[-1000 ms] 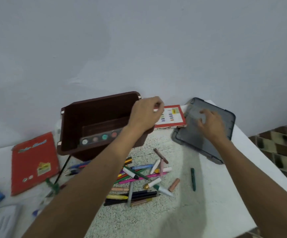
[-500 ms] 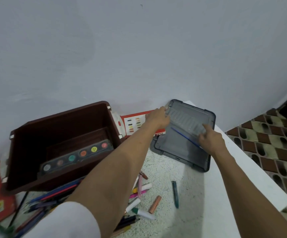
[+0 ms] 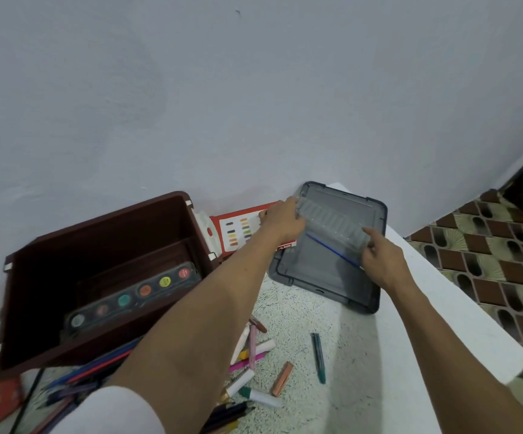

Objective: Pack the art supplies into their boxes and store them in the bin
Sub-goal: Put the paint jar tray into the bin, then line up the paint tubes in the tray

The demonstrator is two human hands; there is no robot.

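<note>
Head view: left hand (image 3: pixel 280 222) moved from bin (image 3: pixel 97 221) to grip tray (image 3: pixel 332 221) end.
Right hand (image 3: pixel 379 256) grips the other end; tray is clear, ribbed.

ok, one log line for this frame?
left hand: grips clear tray; right hand: grips clear tray; tray over grey lid; paint set in brown bin; crayons loose on table

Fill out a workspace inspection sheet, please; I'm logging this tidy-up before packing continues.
Surface: speckled table.
Job's things: brown bin with paint palette inside; clear tray; grey lid; red box.
Clutter: loose crayons and markers beside the bin.
Hands: left hand and right hand each hold one end of the clear tray over the grey lid.
Cables: nothing seen.
Surroundings: pale wall; patterned floor tiles.
</note>
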